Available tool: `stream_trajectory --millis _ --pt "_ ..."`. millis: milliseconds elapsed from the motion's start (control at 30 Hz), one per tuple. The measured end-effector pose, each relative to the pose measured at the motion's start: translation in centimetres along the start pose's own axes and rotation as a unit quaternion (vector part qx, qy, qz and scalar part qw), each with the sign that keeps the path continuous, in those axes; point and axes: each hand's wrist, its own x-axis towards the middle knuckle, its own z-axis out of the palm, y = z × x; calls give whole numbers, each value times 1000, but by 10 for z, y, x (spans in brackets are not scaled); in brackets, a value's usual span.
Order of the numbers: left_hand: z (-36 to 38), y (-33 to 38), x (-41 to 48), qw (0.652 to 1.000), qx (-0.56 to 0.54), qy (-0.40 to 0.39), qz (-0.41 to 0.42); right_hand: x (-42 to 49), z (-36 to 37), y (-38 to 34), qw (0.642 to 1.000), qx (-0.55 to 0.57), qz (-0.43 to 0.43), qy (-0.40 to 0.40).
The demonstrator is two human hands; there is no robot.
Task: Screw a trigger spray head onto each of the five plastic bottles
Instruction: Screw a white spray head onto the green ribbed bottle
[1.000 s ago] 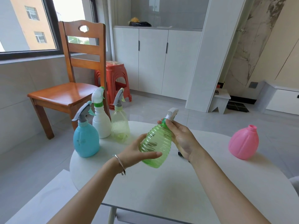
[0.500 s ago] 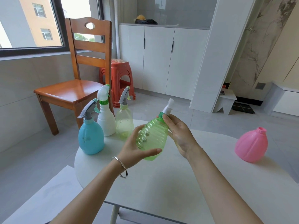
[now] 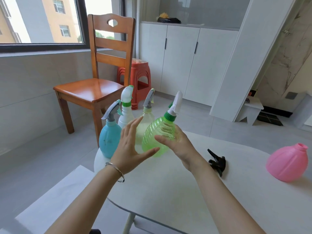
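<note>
My right hand grips the ribbed green bottle around its body, tilted, just above the white table. A white trigger head with a green collar sits on its neck. Beside the bottle's left, my left hand has its fingers spread, the thumb at the bottle's base. Behind stand a blue bottle, a white bottle and a pale clear bottle, each with a trigger head. A pink bottle without a head stands at the right. A black trigger head lies on the table.
A wooden chair stands beyond the table's left end, with a red plastic stool behind it. White cabinets line the back wall. The table's near edge runs close below my forearms.
My right hand left the spray head and took the green bottle's body. My left hand let go and spread its fingers. The black trigger head has come into view behind my right wrist.
</note>
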Motion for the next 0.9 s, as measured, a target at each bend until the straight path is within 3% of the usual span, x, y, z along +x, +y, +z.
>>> stream_trajectory --millis 100,200,433,567,900 --pt "-25 -14 2 990 60 125 32 9 10 9 1000 -2 6 20" --pt "-44 -39 2 978 82 189 -26 15 25 21 999 -24 12 24" --pt "-41 -96 -11 969 -2 69 -235 28 62 56 992 -118 5 48" --pt "-35 -112 -15 969 -26 19 -245 33 74 68 989 -140 -3 53" --pt "-33 -128 -17 958 -96 -2 -269 37 88 74 989 -120 -15 81"
